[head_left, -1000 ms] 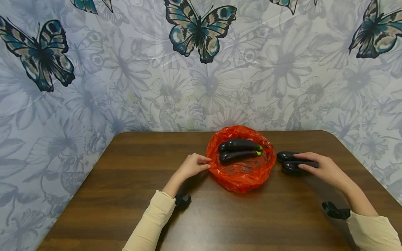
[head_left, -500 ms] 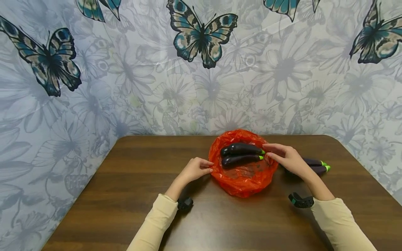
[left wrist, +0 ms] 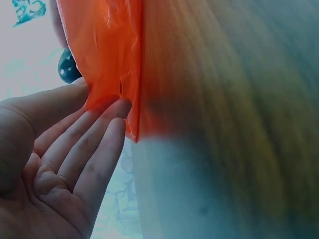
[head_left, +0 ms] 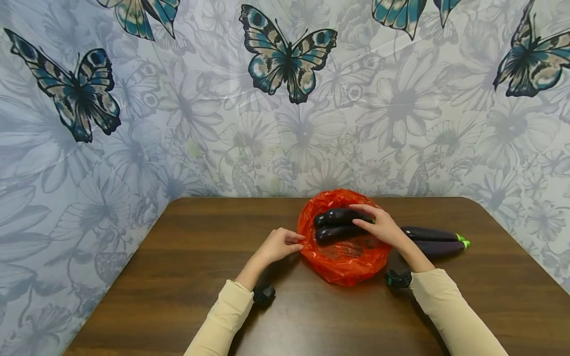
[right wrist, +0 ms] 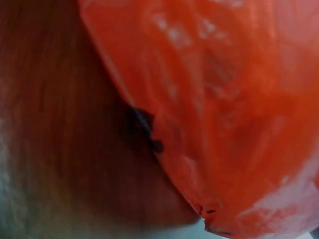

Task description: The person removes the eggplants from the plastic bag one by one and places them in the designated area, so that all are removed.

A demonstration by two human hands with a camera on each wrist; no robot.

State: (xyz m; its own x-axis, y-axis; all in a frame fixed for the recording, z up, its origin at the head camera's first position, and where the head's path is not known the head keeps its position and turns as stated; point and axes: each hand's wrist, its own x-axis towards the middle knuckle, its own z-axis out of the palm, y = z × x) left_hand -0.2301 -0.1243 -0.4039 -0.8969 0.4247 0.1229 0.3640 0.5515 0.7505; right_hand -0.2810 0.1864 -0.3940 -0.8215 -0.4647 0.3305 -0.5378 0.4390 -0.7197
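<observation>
A round, open red plastic bag (head_left: 343, 274) stands on the table with two dark eggplants inside, an upper eggplant (head_left: 333, 216) and a lower eggplant (head_left: 334, 234). My left hand (head_left: 277, 245) pinches the bag's left edge; in the left wrist view the red film (left wrist: 107, 50) runs between thumb and fingers. Reaching over the bag's right rim, my right hand (head_left: 382, 226) holds the green-tipped end of the upper eggplant between thumb and fingers. In the right wrist view the bag (right wrist: 214, 114) fills much of the picture and hides the hand.
Two more eggplants lie side by side right of the bag, a back eggplant (head_left: 429, 233) and a front eggplant (head_left: 441, 248), partly behind my right forearm. The brown wooden table (head_left: 200, 237) reaches back to a butterfly-patterned wall (head_left: 285, 143).
My right hand has let go of the eggplants right of the bag and moved left to the upper eggplant inside it. My left hand stays at the bag's edge.
</observation>
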